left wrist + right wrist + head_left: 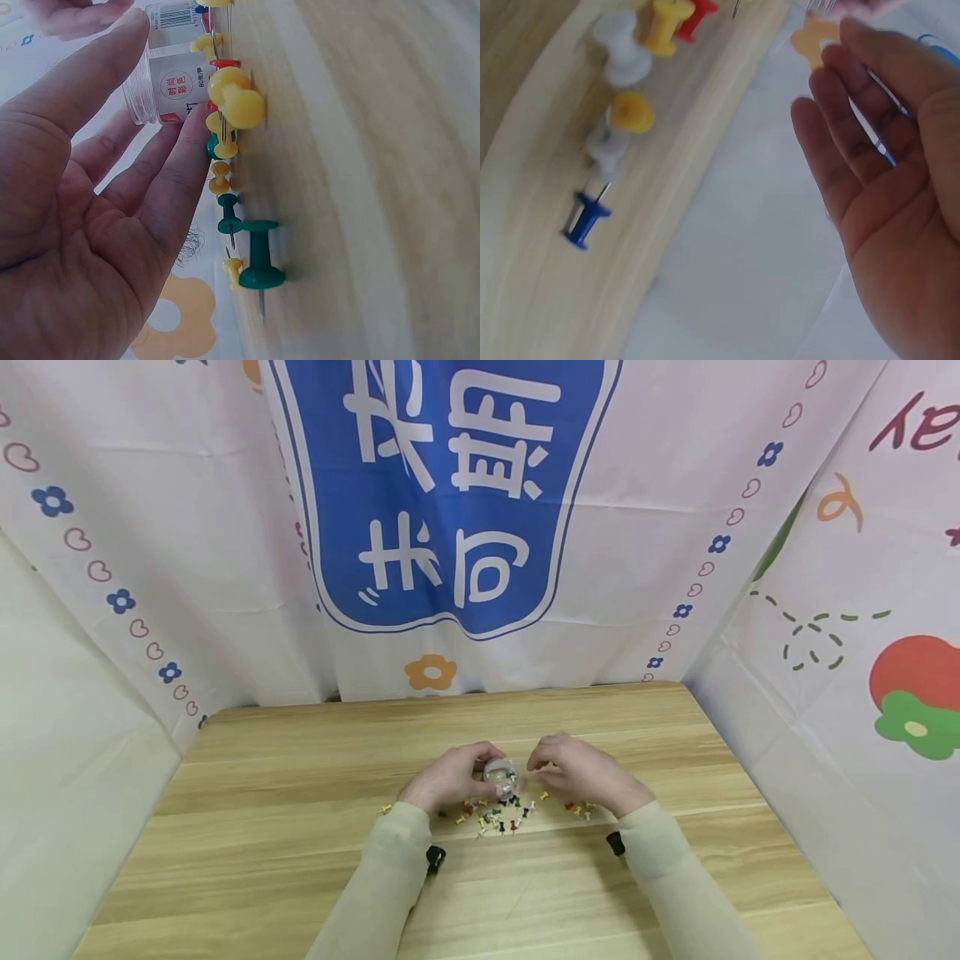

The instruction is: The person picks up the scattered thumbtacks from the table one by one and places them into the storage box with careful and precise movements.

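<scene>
A small clear jar (501, 777) with a printed label stands amid scattered push pins (502, 827). My left hand (456, 774) holds it from the left, thumb on the near side and fingers around the far side. In the left wrist view the threaded rim of the jar (176, 84) faces away from the tabletop. My right hand (581, 770) hovers just right of the jar, apart from it. In the right wrist view the right hand (900, 180) has gently bent fingers, thumb close to the index fingertip, and nothing visible between them.
Push pins in yellow, green (259, 255), red, white and blue (586, 219) lie around the jar on the wooden table (300, 877). One yellow pin (386, 808) sits apart at left. A printed curtain (637, 568) hangs behind the table's far edge.
</scene>
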Tool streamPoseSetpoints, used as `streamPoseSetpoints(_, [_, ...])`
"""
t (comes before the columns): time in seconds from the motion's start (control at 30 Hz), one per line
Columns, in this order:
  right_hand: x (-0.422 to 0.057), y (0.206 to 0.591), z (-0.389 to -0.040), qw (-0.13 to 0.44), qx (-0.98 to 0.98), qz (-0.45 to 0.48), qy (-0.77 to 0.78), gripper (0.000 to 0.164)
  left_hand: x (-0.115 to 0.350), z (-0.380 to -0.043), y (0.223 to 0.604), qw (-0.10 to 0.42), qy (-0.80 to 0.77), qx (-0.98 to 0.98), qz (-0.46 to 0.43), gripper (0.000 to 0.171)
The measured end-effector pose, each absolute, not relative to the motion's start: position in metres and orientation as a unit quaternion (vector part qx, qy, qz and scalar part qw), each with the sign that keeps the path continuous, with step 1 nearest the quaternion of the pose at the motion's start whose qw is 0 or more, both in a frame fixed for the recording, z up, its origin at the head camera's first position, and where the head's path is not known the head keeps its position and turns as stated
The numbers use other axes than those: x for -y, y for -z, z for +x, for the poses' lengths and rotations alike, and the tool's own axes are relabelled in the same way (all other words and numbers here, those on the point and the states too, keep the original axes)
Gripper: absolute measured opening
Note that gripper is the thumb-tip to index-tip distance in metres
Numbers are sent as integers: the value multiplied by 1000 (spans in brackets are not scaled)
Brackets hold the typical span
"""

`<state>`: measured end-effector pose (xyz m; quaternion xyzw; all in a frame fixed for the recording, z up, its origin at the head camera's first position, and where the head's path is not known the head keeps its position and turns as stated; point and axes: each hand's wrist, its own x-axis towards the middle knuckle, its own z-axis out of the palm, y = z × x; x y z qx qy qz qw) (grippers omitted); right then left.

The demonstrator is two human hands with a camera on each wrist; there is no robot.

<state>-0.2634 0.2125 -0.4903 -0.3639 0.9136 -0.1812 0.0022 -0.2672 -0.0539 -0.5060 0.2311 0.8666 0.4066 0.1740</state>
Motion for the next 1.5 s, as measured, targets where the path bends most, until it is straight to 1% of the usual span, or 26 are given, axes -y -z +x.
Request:
streamPoseSetpoints(0.13, [-217, 492, -266, 45, -910, -362, 199, 19, 54, -267, 506, 174, -409, -865, 232, 55])
streamPoseSetpoints(0.3, [-221, 493, -266, 80, -906, -359, 211, 15, 55, -267, 507, 173, -407, -866, 232, 55])
streamPoseSetpoints(0.73, [-225, 503, -265, 139, -907, -337, 210, 18, 55, -267, 507, 173, -410, -865, 230, 55])
streamPoseSetpoints(1.07, [-225, 507, -267, 132, -910, -347, 188, 15, 55, -268, 509, 172, -414, -863, 232, 54])
streamPoseSetpoints(1.5, [-226, 509, -268, 131, -915, -336, 180, 15, 54, -268, 509, 169, -410, -865, 234, 55])
